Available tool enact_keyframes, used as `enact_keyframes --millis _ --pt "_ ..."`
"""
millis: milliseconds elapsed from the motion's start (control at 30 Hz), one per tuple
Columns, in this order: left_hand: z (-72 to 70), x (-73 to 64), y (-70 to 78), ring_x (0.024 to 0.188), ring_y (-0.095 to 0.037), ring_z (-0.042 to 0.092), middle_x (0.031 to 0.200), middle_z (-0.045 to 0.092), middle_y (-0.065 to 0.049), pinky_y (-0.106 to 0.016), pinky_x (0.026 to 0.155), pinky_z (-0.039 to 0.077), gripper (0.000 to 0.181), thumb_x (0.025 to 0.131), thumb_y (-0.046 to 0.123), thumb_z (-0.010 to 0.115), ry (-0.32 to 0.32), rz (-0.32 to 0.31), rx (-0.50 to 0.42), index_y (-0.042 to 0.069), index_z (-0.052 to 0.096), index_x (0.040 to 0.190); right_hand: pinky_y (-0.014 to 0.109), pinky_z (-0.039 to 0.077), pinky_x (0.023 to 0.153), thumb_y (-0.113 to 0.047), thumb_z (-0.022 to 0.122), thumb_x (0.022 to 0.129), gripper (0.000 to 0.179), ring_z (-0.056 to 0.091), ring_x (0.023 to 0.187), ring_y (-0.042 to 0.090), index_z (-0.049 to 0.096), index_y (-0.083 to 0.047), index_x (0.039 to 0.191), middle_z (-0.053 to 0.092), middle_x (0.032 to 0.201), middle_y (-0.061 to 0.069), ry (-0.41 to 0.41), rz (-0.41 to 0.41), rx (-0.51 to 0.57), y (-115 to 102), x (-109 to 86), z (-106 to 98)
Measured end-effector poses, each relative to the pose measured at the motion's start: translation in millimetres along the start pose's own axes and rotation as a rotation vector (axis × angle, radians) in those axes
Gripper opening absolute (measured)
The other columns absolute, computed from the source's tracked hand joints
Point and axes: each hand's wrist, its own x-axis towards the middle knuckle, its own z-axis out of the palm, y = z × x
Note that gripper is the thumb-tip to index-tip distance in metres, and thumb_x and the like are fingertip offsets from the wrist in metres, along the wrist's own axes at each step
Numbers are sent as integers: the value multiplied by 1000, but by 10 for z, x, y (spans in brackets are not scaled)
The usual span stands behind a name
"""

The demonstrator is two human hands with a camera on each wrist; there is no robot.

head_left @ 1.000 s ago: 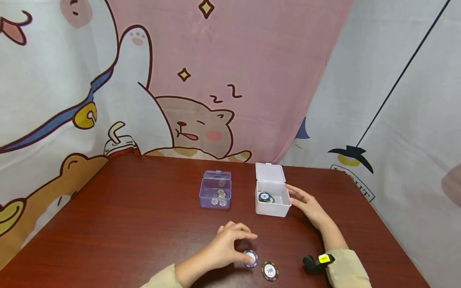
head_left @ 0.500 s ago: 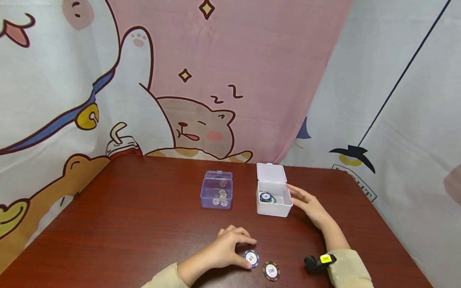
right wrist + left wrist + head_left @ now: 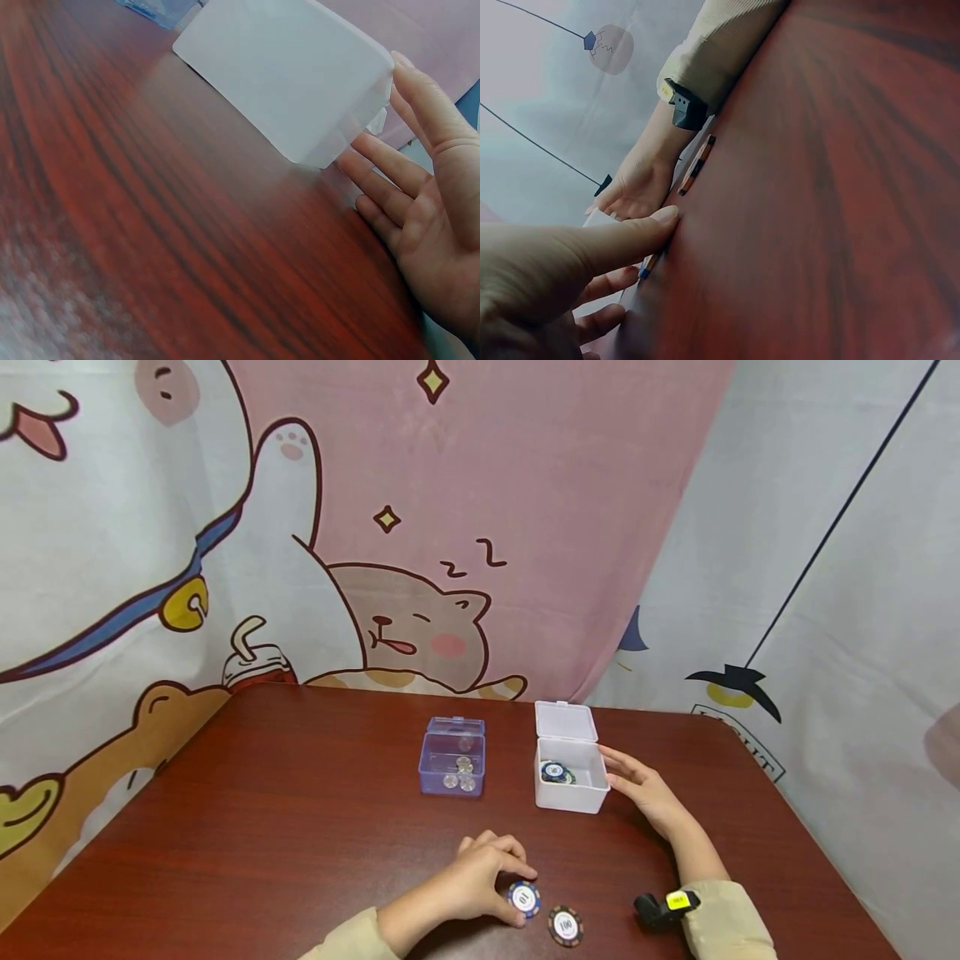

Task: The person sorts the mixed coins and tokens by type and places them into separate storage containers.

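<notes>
My left hand [image 3: 480,877] is low over the table, thumb and index finger curved around a blue-edged poker chip [image 3: 524,900] marked 10, at its edges. The chip lies on the table. Just right of it is a black-edged poker chip [image 3: 566,927] marked 100, flat and untouched. My right hand [image 3: 648,792] rests against the right side of an open white plastic box [image 3: 573,799], its fingers fairly straight. Several poker chips [image 3: 555,772] lie inside that box. In the right wrist view, the thumb touches a top corner of the white box [image 3: 277,75].
Left of the white box stands an open translucent blue box [image 3: 431,785] holding several silver coin-like discs [image 3: 465,768]. Both lids lean back. A black wrist device [image 3: 656,910] sits at my right sleeve. A printed cloth [image 3: 525,527] hangs behind the table.
My left thumb has slid off the blue-edged chip's face to its lower edge, and the index finger has come closer to its far edge. The right hand stays at the box.
</notes>
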Motion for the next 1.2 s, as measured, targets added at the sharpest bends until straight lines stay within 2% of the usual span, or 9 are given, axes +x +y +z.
enact_keyframes --millis 167,367,467,600,633,733,1000,1100,1200 --pt "-14 1 3 91 4 40 98 54 22 -23 77 27 51 59 34 89 -6 7 18 26 75 107 52 31 101 -14 57 96 52 47 120 9 41 -7 145 45 141 20 -1 -1 -4 -10 1 2" --pt "-22 13 12 89 5 40 91 54 23 -22 75 26 43 59 31 89 5 10 14 27 77 99 24 38 93 -15 57 96 52 48 118 7 41 -6 145 45 141 20 -4 -3 -4 -27 6 -3" --pt "-23 12 11 89 5 40 90 55 23 -22 75 26 41 60 32 89 4 13 19 27 77 98 26 38 94 -15 57 97 52 48 119 9 40 -6 145 45 141 20 -5 -3 -6 -21 7 -6" --pt "0 1 -2 88 4 40 89 55 23 -22 75 26 40 60 35 87 18 34 39 28 76 98 45 34 100 -15 57 97 52 47 120 11 41 -7 145 45 141 20 -1 1 -7 -11 8 -5" --pt "5 -1 -4 88 4 40 90 55 22 -22 74 26 40 60 36 87 22 41 44 27 76 98 46 34 100 -15 57 97 52 47 120 10 40 -7 145 45 141 19 0 2 -5 -10 7 -5" --pt "15 -9 -4 88 4 39 90 56 21 -22 75 26 39 61 37 86 28 59 57 26 76 97 56 29 101 -14 56 97 52 47 120 9 40 -7 145 45 141 19 2 -1 -1 1 7 -1" --pt "10 -13 1 87 3 41 89 56 20 -21 75 28 38 64 40 84 25 100 110 25 75 97 57 29 101 -16 57 97 52 46 120 8 41 -8 145 45 141 19 3 3 -6 13 5 2" --pt "10 -9 -1 88 3 41 89 56 20 -21 76 28 37 64 42 84 20 113 124 25 75 97 50 32 101 -16 57 97 52 47 119 7 40 -8 145 46 141 18 2 2 -12 15 4 -1" --pt "14 -12 -3 88 3 41 89 55 21 -21 75 28 40 63 45 84 12 134 147 27 74 98 39 36 97 -16 56 97 52 48 118 5 40 -7 145 46 141 19 0 0 -17 17 4 -4"
